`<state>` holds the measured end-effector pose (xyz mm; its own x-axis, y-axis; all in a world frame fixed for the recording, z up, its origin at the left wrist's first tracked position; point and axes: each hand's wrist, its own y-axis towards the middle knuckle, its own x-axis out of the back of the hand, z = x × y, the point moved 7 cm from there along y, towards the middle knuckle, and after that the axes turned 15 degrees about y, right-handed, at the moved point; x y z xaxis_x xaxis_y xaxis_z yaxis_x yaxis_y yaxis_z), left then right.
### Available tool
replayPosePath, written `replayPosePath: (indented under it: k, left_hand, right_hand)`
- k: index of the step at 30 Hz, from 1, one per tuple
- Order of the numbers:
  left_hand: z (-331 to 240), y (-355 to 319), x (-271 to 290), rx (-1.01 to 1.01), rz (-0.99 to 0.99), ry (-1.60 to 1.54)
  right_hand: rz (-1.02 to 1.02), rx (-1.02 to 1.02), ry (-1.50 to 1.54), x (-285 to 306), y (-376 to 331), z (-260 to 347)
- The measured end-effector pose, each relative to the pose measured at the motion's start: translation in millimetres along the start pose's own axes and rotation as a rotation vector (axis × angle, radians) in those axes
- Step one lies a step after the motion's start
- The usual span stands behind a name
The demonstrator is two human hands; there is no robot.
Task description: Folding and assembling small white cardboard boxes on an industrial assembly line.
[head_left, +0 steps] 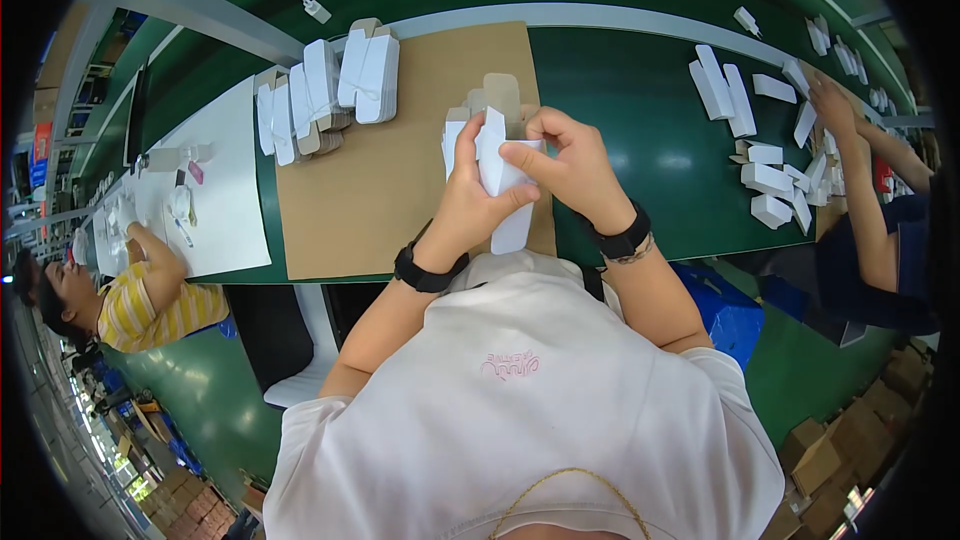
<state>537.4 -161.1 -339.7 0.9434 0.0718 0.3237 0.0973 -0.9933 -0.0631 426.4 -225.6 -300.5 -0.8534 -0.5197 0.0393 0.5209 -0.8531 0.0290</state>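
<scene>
Holding a small white carton between them, the left hand and right hand each have a closed grip on it, just above the brown cardboard sheet on the green bench. Bundles of flat white cartons lie further back on the sheet.

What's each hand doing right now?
Left hand: closed on the white box, thumb across its front.
Right hand: closed on the same box, pinching its top flap.
</scene>
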Motion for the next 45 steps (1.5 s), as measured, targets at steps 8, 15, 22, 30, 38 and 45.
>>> replayPosePath:
  k: [8, 15, 22, 30, 38, 45]
  left_hand:
    - [-7, 4, -1, -0.048, 0.145, -0.291]
    - [-17, -3, -3, -0.075, 0.129, -0.207]
    - [-8, -9, 2, 0.042, 0.32, -0.226]
    - [-20, -5, 5, -0.023, 0.403, 0.024]
    - [-16, 4, 1, 0.153, 0.419, -0.021]
    - [55, 21, 57, 0.026, -0.274, 0.786]
  right_hand:
    - [-0.158, -0.026, 0.761, -13, -11, -23]
    - [-0.037, 0.122, 0.29, -10, -14, -2]
    - [0.132, -0.076, 0.457, 0, -6, -4]
    - [0.097, -0.226, 0.491, 9, -5, -3]
    - [0.205, -0.072, 0.43, 6, -19, -10]
    - [-0.754, 0.125, 0.389, 202, -36, -42]
